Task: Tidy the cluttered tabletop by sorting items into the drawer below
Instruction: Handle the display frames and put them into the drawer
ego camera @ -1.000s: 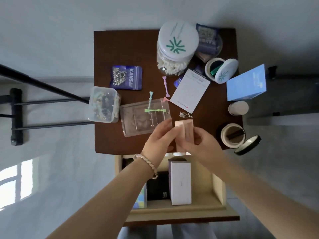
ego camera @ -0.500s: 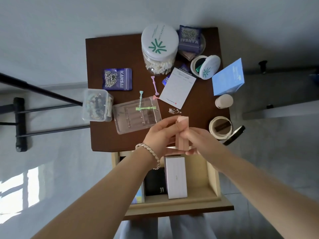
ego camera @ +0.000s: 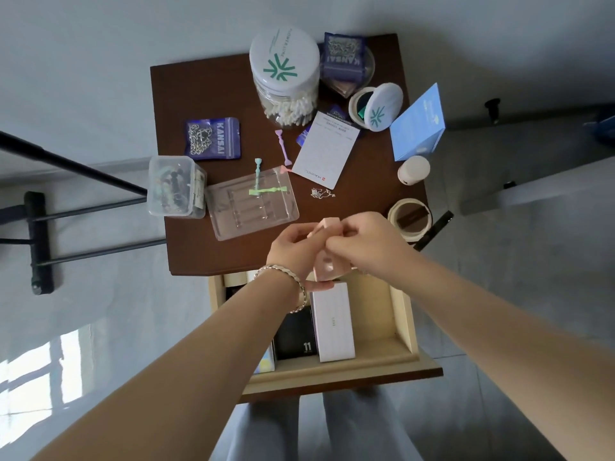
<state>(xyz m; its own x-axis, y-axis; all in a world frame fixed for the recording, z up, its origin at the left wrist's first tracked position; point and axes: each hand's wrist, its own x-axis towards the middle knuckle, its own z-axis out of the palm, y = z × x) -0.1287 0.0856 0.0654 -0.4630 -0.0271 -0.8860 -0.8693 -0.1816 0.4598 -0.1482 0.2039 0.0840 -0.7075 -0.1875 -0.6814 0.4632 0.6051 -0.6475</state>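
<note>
A small pink box (ego camera: 327,266) is held upright between both hands over the front edge of the brown tabletop (ego camera: 206,254). My left hand (ego camera: 293,247), with a bracelet on the wrist, grips its left side. My right hand (ego camera: 362,241) pinches its top end. Just below them the cream drawer (ego camera: 404,314) stands pulled out, holding a white box (ego camera: 334,322), a black box marked 11 (ego camera: 296,337) and a colourful item at the left.
On the table: a cotton-swab jar (ego camera: 286,74), purple Kansai pouches (ego camera: 213,138), a clear lidded tub (ego camera: 174,186), a clear plastic tray (ego camera: 253,202), a white card (ego camera: 327,149), a blue box (ego camera: 419,124), a tape roll (ego camera: 411,217), a small chain (ego camera: 321,193).
The pink box has been lifted from the table's front edge and turned upright, and both hands have closed tighter around it above the drawer. The camera view has shifted.
</note>
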